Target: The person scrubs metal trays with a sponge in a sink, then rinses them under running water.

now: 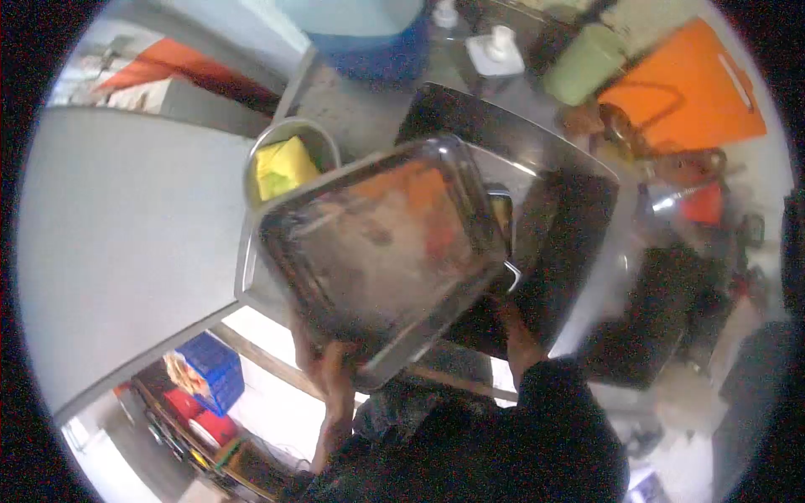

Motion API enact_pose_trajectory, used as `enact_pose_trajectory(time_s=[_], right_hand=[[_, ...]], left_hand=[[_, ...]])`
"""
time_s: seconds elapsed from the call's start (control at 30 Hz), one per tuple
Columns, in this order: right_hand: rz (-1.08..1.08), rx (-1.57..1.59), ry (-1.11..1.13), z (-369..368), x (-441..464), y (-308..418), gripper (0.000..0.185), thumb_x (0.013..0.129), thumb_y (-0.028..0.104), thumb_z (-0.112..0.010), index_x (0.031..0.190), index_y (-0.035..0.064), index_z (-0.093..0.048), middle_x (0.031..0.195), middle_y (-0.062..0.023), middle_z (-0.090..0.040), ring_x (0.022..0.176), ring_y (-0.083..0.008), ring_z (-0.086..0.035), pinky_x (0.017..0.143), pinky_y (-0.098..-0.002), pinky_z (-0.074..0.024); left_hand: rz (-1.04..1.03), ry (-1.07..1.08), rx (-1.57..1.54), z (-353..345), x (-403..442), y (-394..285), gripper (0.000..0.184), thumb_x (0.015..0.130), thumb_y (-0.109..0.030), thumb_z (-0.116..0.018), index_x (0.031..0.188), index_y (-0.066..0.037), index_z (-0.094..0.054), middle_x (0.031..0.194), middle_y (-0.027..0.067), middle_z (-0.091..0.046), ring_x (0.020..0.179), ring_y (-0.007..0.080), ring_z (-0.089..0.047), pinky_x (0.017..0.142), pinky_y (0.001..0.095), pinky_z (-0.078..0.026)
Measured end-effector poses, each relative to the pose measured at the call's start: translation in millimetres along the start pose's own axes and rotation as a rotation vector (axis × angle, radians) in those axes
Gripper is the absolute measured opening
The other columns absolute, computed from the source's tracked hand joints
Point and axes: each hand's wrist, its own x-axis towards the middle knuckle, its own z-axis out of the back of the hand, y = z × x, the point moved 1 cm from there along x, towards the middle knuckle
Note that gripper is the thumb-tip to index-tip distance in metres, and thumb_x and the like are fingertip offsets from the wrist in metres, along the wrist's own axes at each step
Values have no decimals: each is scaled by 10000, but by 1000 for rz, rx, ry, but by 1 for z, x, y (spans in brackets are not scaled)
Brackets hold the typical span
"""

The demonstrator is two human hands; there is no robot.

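At mid-frame, the fingers of the left hand (334, 365) held a rectangular roasting pan (377, 243). Near its lower-right edge, the right hand (516, 331) blurred; its grip could not be told.

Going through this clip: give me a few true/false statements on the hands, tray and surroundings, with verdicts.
1. The left hand holds the tray. True.
2. The tray lies flat on the floor. False: it is held up, partly over the sink.
3. The bowl has something yellow in it. True.
4. The green container stands beside the orange board. True.
5. The board is left of the bowl in view. False: it is right of it.
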Motion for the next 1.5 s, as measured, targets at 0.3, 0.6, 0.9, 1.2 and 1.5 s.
enact_pose_trajectory(time_s=[0.3, 0.6, 0.9, 1.2, 1.5], right_hand=[[20, 103, 96, 159, -214, -3, 496, 841, 462, -566, 1079, 35, -649, 940, -167, -700, 878, -321, -671, 775, -442, -507], [558, 450, -746, 354, -280, 180, 327, 901, 282, -594, 1091, 18, -632, 989, -201, -656, 940, -367, -632, 811, -413, -489], [1054, -191, -1129, 401, -107, 369, 277, 802, 117, -607, 1073, 95, -657, 944, -124, -615, 906, -321, -629, 769, -436, -520], [826, -47, -1047, 402, -58, 407, 209, 762, 154, -680, 948, 58, -692, 1003, -161, -588, 989, -355, -594, 855, -439, -492], [797, 642, -822, 410, -192, 319, 574, 813, 475, -682, 1067, -39, -653, 1111, -194, -570, 1073, -358, -534, 929, -411, -434]], left_hand=[[138, 211, -103, 32, -9, 36, 733, 724, -36, -536, 1427, 5, -333, 1309, 157, -483, 1140, 274, -491, 925, 365, -439], [107, 236, -255, 42, -26, 80, 749, 721, -44, -532, 1436, -16, -311, 1356, 185, -431, 1201, 296, -462, 863, 369, -489], [48, 271, -328, 62, -40, 101, 759, 747, -69, -539, 1449, -2, -259, 1396, 223, -392, 1235, 337, -438, 1009, 396, -391], [44, 224, -312, 74, -43, 85, 816, 716, -51, -531, 1468, 5, -219, 1423, 218, -379, 1196, 308, -481, 902, 348, -466], [104, 175, -502, 85, -36, 63, 771, 732, -1, -501, 1460, -32, -252, 1271, 165, -490, 1062, 275, -536, 822, 363, -488]])
